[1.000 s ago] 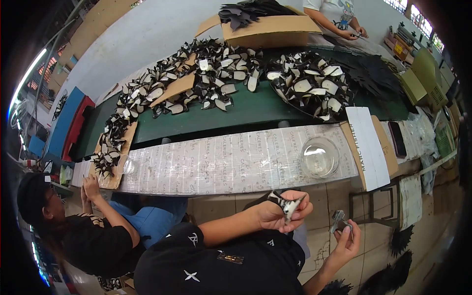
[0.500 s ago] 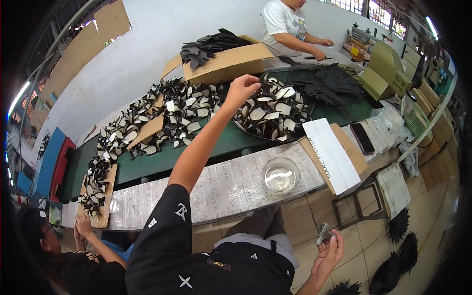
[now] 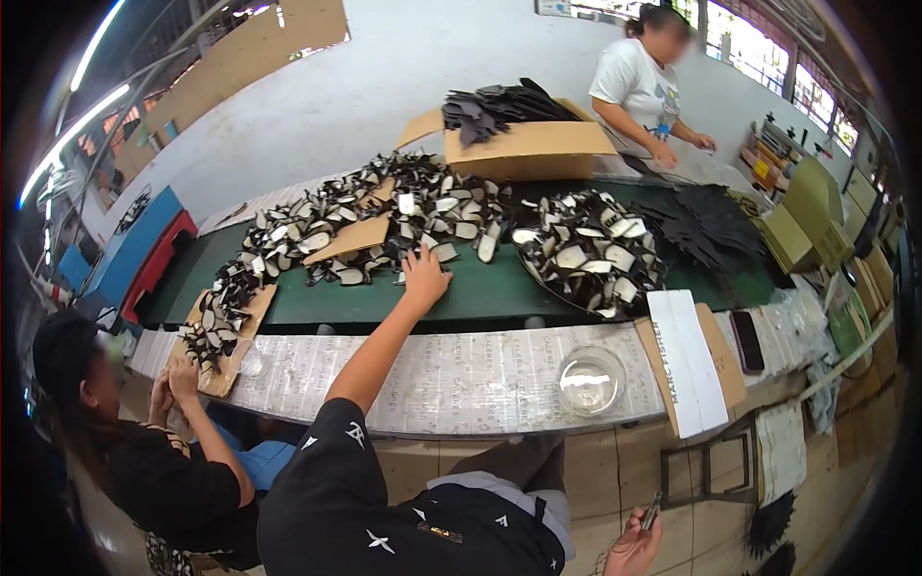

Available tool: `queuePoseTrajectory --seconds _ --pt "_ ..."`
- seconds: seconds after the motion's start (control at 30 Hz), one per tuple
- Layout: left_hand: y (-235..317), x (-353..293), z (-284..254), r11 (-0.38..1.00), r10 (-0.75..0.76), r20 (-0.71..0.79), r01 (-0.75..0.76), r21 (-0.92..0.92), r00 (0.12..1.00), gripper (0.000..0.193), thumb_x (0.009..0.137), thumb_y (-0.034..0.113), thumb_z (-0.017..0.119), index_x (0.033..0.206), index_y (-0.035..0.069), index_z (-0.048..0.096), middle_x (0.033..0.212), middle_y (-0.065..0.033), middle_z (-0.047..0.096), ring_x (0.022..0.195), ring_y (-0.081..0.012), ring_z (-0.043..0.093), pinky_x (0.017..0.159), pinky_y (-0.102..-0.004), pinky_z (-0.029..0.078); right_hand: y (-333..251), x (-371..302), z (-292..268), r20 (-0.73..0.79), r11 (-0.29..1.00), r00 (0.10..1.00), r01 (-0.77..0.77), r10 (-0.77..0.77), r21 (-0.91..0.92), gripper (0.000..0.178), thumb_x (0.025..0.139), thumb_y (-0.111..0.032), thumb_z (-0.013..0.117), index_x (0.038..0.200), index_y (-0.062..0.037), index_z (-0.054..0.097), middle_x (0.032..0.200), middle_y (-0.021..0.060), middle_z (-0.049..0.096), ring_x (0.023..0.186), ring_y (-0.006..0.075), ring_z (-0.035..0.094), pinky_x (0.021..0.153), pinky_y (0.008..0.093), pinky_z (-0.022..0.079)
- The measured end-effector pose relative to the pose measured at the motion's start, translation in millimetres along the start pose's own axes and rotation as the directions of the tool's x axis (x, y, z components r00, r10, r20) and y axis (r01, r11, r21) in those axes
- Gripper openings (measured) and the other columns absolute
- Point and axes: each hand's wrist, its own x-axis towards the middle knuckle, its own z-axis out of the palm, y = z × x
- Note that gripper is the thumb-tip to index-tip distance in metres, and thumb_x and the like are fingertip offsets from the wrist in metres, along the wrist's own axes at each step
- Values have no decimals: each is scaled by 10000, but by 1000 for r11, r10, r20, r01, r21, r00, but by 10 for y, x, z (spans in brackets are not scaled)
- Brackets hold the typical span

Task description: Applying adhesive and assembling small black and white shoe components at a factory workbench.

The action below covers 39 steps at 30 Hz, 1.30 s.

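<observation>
"Where are the pieces [image 3: 440,230]?"
"Heaped just beyond the left hand [image 3: 425,281], near ones right at its tips."
"How do they look?"
"Black and curling, with pale, rounded faces."
"Is that hand gripping one?"
"It's loosely spread; I can't tell."
"The right hand [image 3: 630,545]?"
"Pinching a small, dark-grey tool [image 3: 654,510]."

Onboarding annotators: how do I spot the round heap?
Find the open cardboard box at the back. On the green surface, in front of its right half, sits the round heap of black-and-white pieces. Unlike the sprawling heap to its left, it is compact and nearly circular.
</observation>
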Motion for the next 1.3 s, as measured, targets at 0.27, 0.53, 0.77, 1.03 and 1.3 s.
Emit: queuePoseTrajectory --seconds 0.27,0.53,0.77,1.03,1.3 --pt "-209 -156 -414 958 144 -171 -181 -224 975 120 806 199 672 836 88 637 844 -78 673 886 -269 624 915 -475 400 235 41 367 223 1000 975 -12 13 -6 402 937 -159 545 1307 -8 497 1076 134 600 715 149 522 582 218 461" --pt "-240 -235 -367 979 150 -93 -135 150 984 97 747 130 664 834 90 649 851 -74 675 928 -241 626 1004 -484 345 331 90 271 193 971 979 -17 64 -238 429 923 -190 587 1317 -51 490 1055 98 583 730 127 507 612 207 452" --pt "-99 -587 -832 954 98 -263 -166 -250 960 180 769 210 703 870 77 636 910 -70 636 961 -254 592 1006 -459 341 291 91 319 167 921 985 23 45 -388 375 952 -260 550 1266 -62 503 1031 70 584 712 105 491 596 204 423" --pt "475 -1767 -1390 749 167 -187 -248 -615 968 272 756 263 739 898 58 630 1108 -116 573 1167 -338 488 956 -470 382 538 304 297 309 960 949 35 55 -279 329 972 -232 524 1231 -30 541 1048 98 606 776 139 598 598 210 491" --pt "682 -1971 -1239 752 239 -25 -201 -628 971 207 818 215 695 1013 146 690 1323 -116 522 1333 -395 353 1058 -551 283 737 100 829 241 889 970 74 42 -453 344 989 -235 496 1237 2 525 1029 94 606 706 138 582 570 263 510"
